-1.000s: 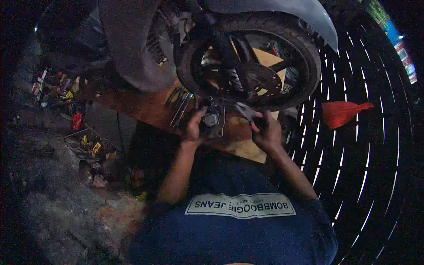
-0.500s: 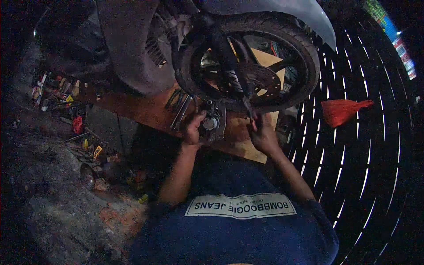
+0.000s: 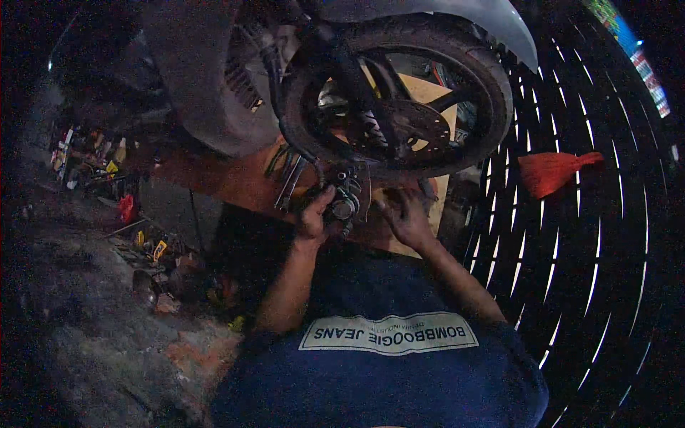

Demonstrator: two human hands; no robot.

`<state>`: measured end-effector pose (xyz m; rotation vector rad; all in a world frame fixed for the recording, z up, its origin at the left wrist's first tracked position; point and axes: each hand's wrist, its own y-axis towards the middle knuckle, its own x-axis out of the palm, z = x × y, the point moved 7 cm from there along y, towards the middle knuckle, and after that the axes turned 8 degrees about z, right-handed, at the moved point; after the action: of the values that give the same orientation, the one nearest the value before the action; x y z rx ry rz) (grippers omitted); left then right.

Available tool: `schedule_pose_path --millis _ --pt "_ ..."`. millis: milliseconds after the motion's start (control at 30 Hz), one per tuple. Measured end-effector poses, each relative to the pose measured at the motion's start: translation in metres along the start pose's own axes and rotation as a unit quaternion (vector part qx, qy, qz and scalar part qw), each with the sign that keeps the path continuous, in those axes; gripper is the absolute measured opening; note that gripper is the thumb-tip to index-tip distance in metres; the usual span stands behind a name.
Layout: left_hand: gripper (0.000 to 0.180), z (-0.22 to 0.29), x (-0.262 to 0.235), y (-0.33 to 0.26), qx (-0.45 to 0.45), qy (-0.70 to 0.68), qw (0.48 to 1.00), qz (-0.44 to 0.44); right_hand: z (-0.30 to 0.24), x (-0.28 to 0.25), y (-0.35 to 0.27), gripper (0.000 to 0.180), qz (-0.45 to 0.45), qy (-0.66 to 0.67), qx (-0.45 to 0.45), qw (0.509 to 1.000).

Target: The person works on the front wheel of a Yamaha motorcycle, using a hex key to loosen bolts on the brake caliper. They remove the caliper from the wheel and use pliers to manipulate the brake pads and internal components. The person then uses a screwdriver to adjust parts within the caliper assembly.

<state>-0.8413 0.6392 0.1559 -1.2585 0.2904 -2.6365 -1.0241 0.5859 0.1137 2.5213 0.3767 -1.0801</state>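
A grey metal brake caliper (image 3: 344, 207) with a round piston housing is held up in front of me below the motorcycle wheel. My left hand (image 3: 312, 220) is closed around its left side, thumb up along the metal. A black hose (image 3: 308, 155) runs down to it from the motorcycle. Just right of the caliper, my right hand (image 3: 410, 222) has its fingers spread over the wooden board, and I see nothing held in it. The black wheel (image 3: 492, 121) with its brake disc (image 3: 432, 132) stands right above both hands.
Several wrenches (image 3: 287, 182) lie on the wooden board (image 3: 214, 178) left of my left hand. Loose tools and parts (image 3: 93, 153) litter the far left. An orange-red cloth-like bundle (image 3: 549, 173) rests on the dark slatted surface at right.
My right hand has moved left and slightly down from the fork's lower end to beside the caliper, its fingers spreading. In my left hand the caliper has turned a little.
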Motion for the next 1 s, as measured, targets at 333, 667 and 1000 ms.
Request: schedule_pose_path --millis 333,667,1000 --pt "0.047 0.025 0.014 -0.001 0.147 0.200 0.968 0.047 -0.071 -0.016 0.044 0.035 0.074 0.204 0.097 0.971" --pt "0.053 0.039 0.017 -0.002 0.188 0.277 0.936 0.105 -0.096 -0.025 0.045 0.033 0.090 0.214 0.045 0.972" --pt "0.051 0.019 -0.033 0.003 0.141 0.201 0.967 0.070 -0.023 -0.037 0.022 0.031 0.157 0.154 0.071 0.973"
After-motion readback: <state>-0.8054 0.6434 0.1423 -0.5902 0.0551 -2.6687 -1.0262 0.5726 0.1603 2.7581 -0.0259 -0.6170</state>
